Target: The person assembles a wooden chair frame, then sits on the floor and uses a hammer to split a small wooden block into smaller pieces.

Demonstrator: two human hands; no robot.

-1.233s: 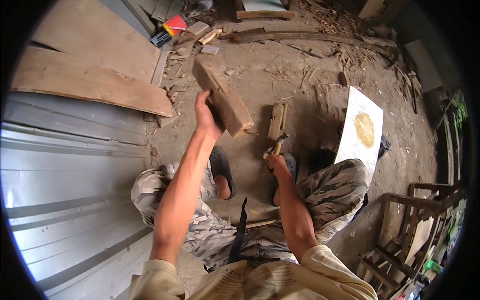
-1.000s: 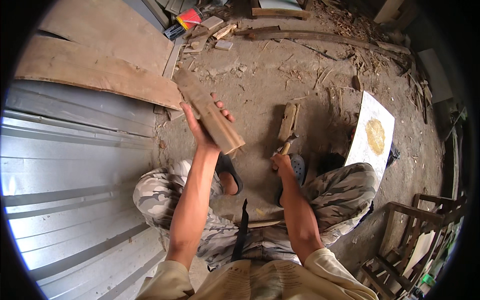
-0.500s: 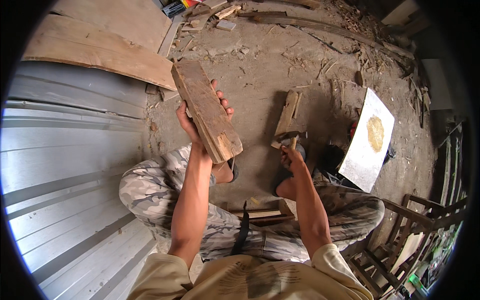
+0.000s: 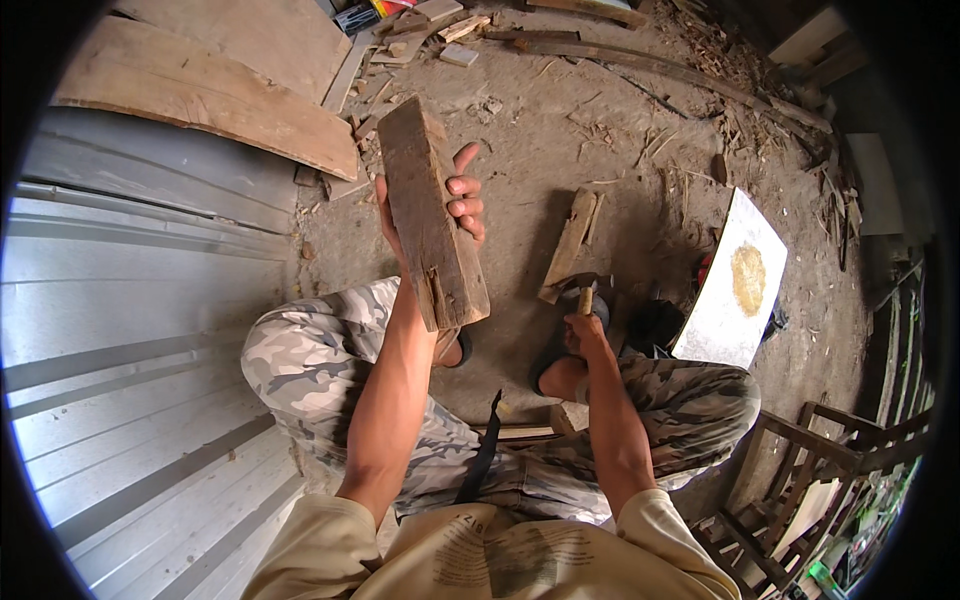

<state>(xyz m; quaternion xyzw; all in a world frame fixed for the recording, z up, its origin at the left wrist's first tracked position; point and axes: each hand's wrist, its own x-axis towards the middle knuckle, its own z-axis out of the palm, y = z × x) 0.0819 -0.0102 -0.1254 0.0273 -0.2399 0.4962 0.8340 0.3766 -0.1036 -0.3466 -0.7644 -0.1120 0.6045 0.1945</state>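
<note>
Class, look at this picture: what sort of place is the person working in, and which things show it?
Probably an outdoor woodworking yard: a bare dirt floor strewn with wood scraps, rough brown planks lying on grey corrugated metal sheets, and a weathered wooden block in the left hand.

Left hand [image 4: 440,215] lifts wooden block [image 4: 432,215]; right hand [image 4: 583,335] grips hammer [image 4: 583,292].

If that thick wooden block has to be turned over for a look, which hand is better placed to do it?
The left hand, probably: it already grips the wooden block, raised clear of the dirt ground. The right hand is low by the foot, closed on a hammer handle.
</note>
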